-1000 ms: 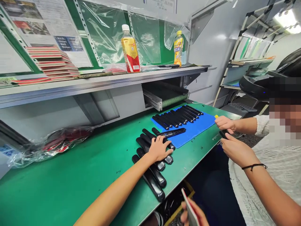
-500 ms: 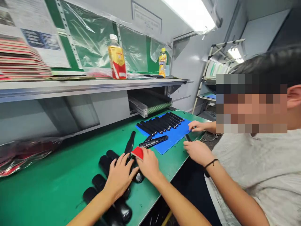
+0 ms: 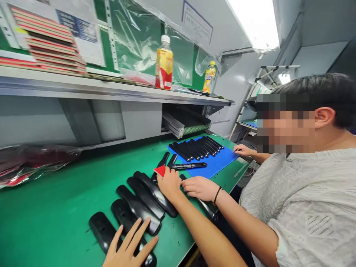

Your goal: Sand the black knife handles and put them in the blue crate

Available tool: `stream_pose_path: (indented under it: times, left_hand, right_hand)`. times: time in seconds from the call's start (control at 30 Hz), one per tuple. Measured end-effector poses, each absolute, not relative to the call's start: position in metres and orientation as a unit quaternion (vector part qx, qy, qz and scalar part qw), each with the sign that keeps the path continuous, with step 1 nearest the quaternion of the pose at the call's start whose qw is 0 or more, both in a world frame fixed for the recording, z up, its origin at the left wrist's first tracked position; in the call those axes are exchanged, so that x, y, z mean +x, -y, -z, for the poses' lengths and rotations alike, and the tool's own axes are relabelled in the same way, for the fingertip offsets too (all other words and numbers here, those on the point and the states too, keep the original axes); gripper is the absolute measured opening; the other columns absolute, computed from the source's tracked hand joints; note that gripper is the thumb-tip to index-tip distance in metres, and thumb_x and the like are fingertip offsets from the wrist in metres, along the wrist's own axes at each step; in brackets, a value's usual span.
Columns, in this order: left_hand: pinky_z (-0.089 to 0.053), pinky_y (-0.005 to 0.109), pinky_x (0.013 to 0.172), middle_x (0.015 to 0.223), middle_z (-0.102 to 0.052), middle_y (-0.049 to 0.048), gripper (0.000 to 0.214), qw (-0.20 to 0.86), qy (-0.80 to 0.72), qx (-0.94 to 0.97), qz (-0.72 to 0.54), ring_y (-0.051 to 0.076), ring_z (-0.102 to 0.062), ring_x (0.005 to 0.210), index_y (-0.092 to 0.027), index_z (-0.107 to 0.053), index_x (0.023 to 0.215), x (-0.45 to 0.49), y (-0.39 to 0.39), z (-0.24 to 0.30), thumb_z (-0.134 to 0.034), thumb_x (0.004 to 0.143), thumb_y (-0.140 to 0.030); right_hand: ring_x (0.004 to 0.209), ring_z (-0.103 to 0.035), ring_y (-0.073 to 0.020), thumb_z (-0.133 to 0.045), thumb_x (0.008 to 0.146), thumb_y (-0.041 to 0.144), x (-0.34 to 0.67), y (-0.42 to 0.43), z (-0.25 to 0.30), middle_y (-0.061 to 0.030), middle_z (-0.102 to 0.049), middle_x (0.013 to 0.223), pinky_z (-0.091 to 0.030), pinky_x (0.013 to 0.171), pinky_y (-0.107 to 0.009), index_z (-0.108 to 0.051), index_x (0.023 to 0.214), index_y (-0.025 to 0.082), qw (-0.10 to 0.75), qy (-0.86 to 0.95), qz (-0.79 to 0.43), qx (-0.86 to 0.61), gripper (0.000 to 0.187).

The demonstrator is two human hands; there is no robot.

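My left hand (image 3: 130,244) is open at the bottom edge, with its fingers spread over the nearest black moulded pieces (image 3: 139,209). These long, glossy pieces lie side by side on the green bench mat (image 3: 63,218). My right hand (image 3: 168,183) grips a small red card (image 3: 159,171), whose lower part it hides, just short of the blue mat (image 3: 219,165). That mat carries a tight row of slim black pieces (image 3: 196,148). A black pen-like piece (image 3: 189,166) lies across its near part. A co-worker's hand (image 3: 198,188) rests beside my right hand.
A co-worker sits at the right, their other hand (image 3: 243,150) at the blue mat's edge. A shelf (image 3: 111,91) above holds two bottles (image 3: 164,63) and stacked red-edged sheets (image 3: 50,52). A plastic-wrapped bundle (image 3: 33,161) lies at the bench's back left.
My left hand has moved down and toward me, off the middle pieces. The black pieces now show more fully. My right hand still has the red card. The view has shifted.
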State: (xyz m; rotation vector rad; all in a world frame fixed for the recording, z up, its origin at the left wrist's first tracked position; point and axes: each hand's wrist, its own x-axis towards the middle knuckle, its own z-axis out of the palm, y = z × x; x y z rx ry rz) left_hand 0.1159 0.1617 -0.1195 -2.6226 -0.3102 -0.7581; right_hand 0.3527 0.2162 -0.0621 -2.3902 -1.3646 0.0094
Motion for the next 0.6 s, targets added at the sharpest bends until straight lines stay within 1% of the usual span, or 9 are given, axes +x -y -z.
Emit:
stream_pose_path:
  times: [0.07, 0.13, 0.2, 0.27, 0.4, 0.5, 0.6]
  left_hand:
    - [-0.025, 0.054, 0.119, 0.152, -0.052, 0.0095, 0.056, 0.135, 0.118, -0.951, 0.251, 0.032, -0.051, 0.136, -0.035, -0.059, 0.137, 0.101, -0.171, 0.107, -0.058, 0.089, -0.063]
    - [-0.028, 0.056, 0.119, 0.159, -0.044, 0.0055, 0.048, 0.033, 0.156, -0.966, 0.204, 0.031, -0.042, 0.144, -0.035, -0.059, 0.135, 0.089, -0.179, 0.096, -0.061, 0.089, -0.05]
    - [-0.024, 0.061, 0.121, 0.16, -0.041, 0.0035, 0.046, -0.076, 0.203, -0.964, 0.152, 0.031, -0.035, 0.148, -0.034, -0.06, 0.13, 0.082, -0.19, 0.088, -0.064, 0.085, -0.036]
    - [-0.018, 0.064, 0.122, 0.159, -0.043, 0.0049, 0.045, -0.147, 0.231, -0.951, 0.144, 0.033, -0.033, 0.149, -0.03, -0.062, 0.124, 0.076, -0.204, 0.082, -0.067, 0.079, -0.031]
    - [-0.011, 0.061, 0.124, 0.156, -0.047, 0.0043, 0.04, -0.199, 0.252, -0.929, 0.181, 0.031, -0.032, 0.149, -0.029, -0.064, 0.118, 0.063, -0.235, 0.082, -0.069, 0.079, -0.033]
    - [-0.009, 0.056, 0.126, 0.154, -0.049, 0.0048, 0.04, -0.202, 0.241, -0.93, 0.19, 0.03, -0.033, 0.149, -0.027, -0.063, 0.116, 0.05, -0.252, 0.085, -0.07, 0.077, -0.032]
    - [-0.008, 0.054, 0.126, 0.153, -0.049, 0.0056, 0.038, -0.197, 0.243, -0.933, 0.179, 0.029, -0.033, 0.149, -0.027, -0.063, 0.113, 0.036, -0.264, 0.082, -0.07, 0.076, -0.029]
  right_hand:
    - [0.112, -0.059, -0.0303, -0.066, 0.102, 0.047, 0.35, -0.226, 0.061, -0.0109, -0.059, 0.122, -0.055, 0.094, -0.05, -0.057, 0.132, 0.016, 0.176, 0.489, -0.006, -0.854, 0.044]
    - [0.113, -0.059, -0.0295, -0.066, 0.103, 0.044, 0.346, -0.238, 0.061, -0.0111, -0.058, 0.126, -0.054, 0.096, -0.05, -0.058, 0.131, 0.017, 0.159, 0.499, -0.012, -0.852, 0.041]
    - [0.112, -0.059, -0.0282, -0.065, 0.104, 0.04, 0.343, -0.251, 0.062, -0.0111, -0.056, 0.13, -0.054, 0.096, -0.048, -0.059, 0.13, 0.017, 0.144, 0.513, -0.016, -0.846, 0.035]
    - [0.112, -0.06, -0.0277, -0.064, 0.105, 0.038, 0.339, -0.265, 0.063, -0.011, -0.056, 0.131, -0.054, 0.097, -0.048, -0.059, 0.129, 0.018, 0.131, 0.53, -0.016, -0.838, 0.032]
    - [0.114, -0.059, -0.0292, -0.064, 0.105, 0.036, 0.33, -0.287, 0.067, -0.0109, -0.058, 0.128, -0.053, 0.099, -0.051, -0.055, 0.136, 0.018, 0.123, 0.55, -0.012, -0.826, 0.037]
    - [0.115, -0.058, -0.0299, -0.063, 0.105, 0.037, 0.319, -0.298, 0.073, -0.0112, -0.056, 0.13, -0.052, 0.099, -0.051, -0.052, 0.141, 0.019, 0.134, 0.547, -0.017, -0.826, 0.042]
    - [0.117, -0.057, -0.0308, -0.063, 0.105, 0.039, 0.303, -0.308, 0.08, -0.0115, -0.056, 0.13, -0.051, 0.1, -0.053, -0.051, 0.142, 0.019, 0.154, 0.534, -0.023, -0.831, 0.043]
